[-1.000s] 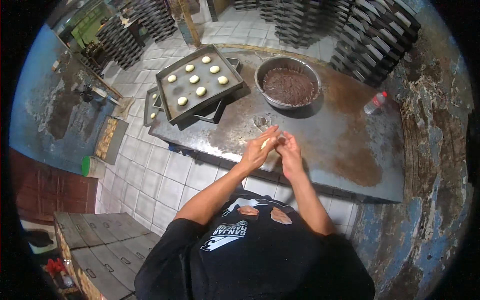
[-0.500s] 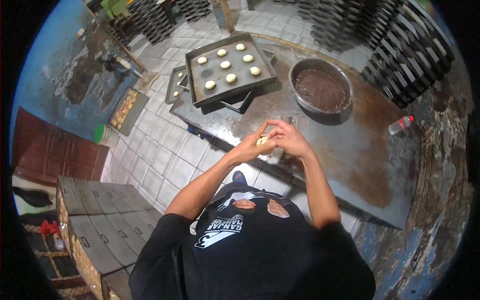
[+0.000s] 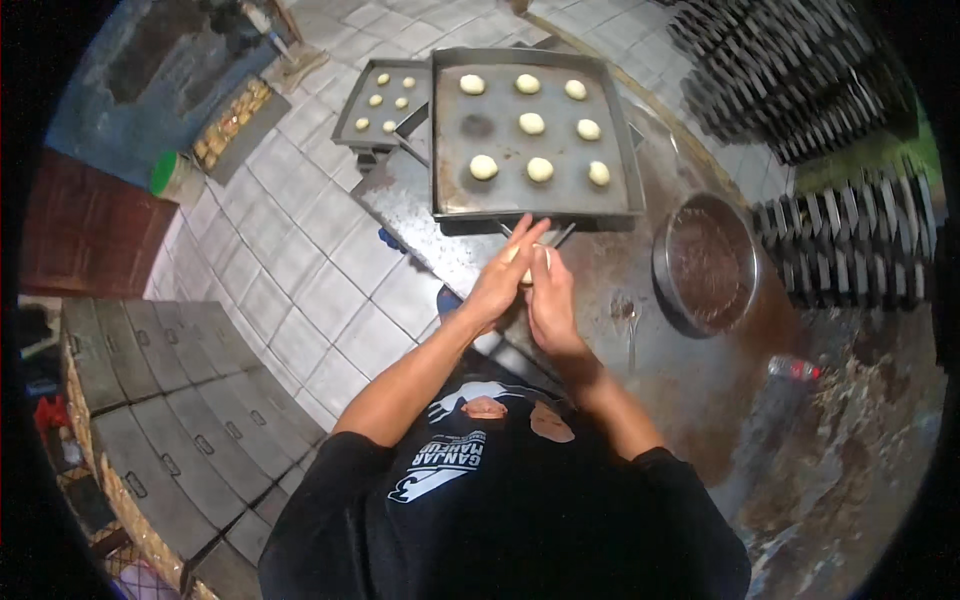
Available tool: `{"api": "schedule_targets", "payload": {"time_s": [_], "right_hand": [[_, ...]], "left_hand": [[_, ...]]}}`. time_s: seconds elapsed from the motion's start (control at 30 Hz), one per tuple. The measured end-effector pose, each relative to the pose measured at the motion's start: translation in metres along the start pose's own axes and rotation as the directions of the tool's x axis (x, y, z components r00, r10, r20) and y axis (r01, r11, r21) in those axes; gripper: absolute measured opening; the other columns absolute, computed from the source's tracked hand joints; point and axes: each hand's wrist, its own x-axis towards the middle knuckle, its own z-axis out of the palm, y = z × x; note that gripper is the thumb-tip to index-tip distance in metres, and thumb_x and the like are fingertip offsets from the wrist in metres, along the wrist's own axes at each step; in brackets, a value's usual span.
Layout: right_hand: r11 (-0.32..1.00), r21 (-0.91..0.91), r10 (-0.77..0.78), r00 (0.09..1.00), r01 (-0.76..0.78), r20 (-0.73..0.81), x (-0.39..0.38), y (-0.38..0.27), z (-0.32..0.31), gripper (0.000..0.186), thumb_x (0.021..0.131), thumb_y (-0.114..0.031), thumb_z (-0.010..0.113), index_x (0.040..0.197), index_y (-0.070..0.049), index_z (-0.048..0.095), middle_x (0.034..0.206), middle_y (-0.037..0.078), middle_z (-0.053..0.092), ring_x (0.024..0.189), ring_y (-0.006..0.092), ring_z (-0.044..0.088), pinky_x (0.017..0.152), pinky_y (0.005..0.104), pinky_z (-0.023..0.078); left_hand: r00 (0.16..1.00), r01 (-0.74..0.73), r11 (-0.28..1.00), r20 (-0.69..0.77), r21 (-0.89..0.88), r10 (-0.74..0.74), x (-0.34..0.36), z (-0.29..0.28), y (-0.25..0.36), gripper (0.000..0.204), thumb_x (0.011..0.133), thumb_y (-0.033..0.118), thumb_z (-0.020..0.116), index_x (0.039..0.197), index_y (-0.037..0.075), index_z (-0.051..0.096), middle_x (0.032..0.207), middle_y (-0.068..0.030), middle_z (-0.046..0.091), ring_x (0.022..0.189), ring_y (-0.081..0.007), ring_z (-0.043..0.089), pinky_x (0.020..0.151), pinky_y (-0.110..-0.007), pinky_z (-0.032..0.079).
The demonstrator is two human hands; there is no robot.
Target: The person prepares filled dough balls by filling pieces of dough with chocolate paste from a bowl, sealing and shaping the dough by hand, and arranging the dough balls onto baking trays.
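Observation:
My left hand (image 3: 492, 290) and my right hand (image 3: 553, 305) are brought together in front of me, with a pale dough ball (image 3: 526, 276) held between them. Both hands have their fingers pointing away from me, and they cover much of the ball. Just beyond the fingertips lies a square metal baking tray (image 3: 508, 208). Several round pale dough balls (image 3: 531, 123) sit on it in rows, and a dark round mark shows at its left middle.
A large metal bowl (image 3: 664, 262) of brown filling stands on the metal table (image 3: 640, 400) to the right, with a spoon-like utensil (image 3: 632, 335) and a plastic bottle (image 3: 793, 368) nearby. A smaller dough tray (image 3: 376, 112) is at far left. Stacked dark trays (image 3: 845, 235) stand at right.
My view has turned so the baking tray appears nearer and straighter. My hands have come to the tray's near edge and changed from crossed fingers to palms facing each other around the dough ball.

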Motion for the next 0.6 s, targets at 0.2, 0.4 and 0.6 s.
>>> {"api": "schedule_targets", "payload": {"time_s": [0.2, 0.4, 0.6], "right_hand": [[0.881, -0.37, 0.379, 0.907, -0.294, 0.181, 0.166, -0.049, 0.075, 0.038, 0.105, -0.031, 0.057, 0.125, 0.002, 0.059, 0.115, 0.014, 0.067, 0.101, 0.0225, 0.067, 0.083, 0.037, 0.055], [0.14, -0.84, -0.401, 0.806, 0.524, 0.436, 0.353, 0.011, 0.092, 0.055, 0.097, -0.036, 0.065, 0.128, 0.008, 0.055, 0.127, 0.03, 0.058, 0.114, 0.0454, 0.056, 0.101, 0.0483, 0.045], [-0.159, -0.752, -0.287, 0.699, 0.64, 0.655, 0.394, 0.06, 0.08, 0.05, 0.1, -0.024, 0.057, 0.138, 0.008, 0.047, 0.153, 0.031, 0.037, 0.144, 0.0472, 0.034, 0.119, 0.0546, 0.028]], "left_hand": [[0.977, -0.056, 0.938, -0.211, -0.342, -0.019, 0.083, -0.101, 0.019, 0.059, 0.111, 0.034, 0.045, 0.155, -0.005, 0.036, 0.147, -0.0144, 0.052, 0.125, -0.017, 0.055, 0.103, -0.029, 0.045], [0.888, 0.122, 0.992, -0.449, 0.028, -0.097, 0.093, -0.222, 0.0, 0.043, 0.104, 0.023, 0.059, 0.14, -0.001, 0.055, 0.132, -0.0135, 0.066, 0.117, -0.0229, 0.064, 0.099, -0.032, 0.048], [0.752, 0.286, 0.957, -0.608, -0.047, -0.254, 0.041, -0.287, -0.019, 0.037, 0.102, 0.011, 0.06, 0.138, 0.001, 0.058, 0.126, -0.0087, 0.068, 0.112, -0.0144, 0.062, 0.1, -0.029, 0.047]]}}
